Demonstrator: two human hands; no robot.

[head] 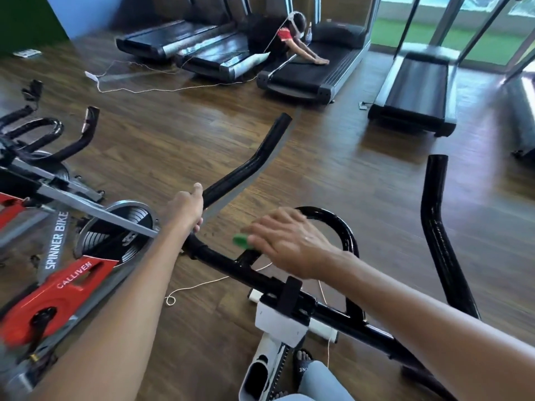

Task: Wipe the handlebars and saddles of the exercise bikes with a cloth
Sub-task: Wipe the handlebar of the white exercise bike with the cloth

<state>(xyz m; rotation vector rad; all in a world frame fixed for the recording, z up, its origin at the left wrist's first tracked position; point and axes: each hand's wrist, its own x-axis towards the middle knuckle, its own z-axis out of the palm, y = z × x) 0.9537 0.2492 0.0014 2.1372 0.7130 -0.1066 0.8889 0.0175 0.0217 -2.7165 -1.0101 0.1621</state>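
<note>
1. Our left hand (185, 208) grips the left horn of the black handlebar (246, 172), fingers curled around it.
2. Our right hand (285, 241) presses a green cloth (241, 241) on the inner loop of the same handlebar; whether the fingers curl around the cloth we cannot tell.
3. We judge the wiping is at an early stage: the right horn (434, 215), the saddles (not in view) and the red bike (58, 287) on our left seem still to be done.

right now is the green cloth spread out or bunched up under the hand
Bunched up: only a small green cloth wad pokes out from under the right hand, on the handlebar loop.
</note>
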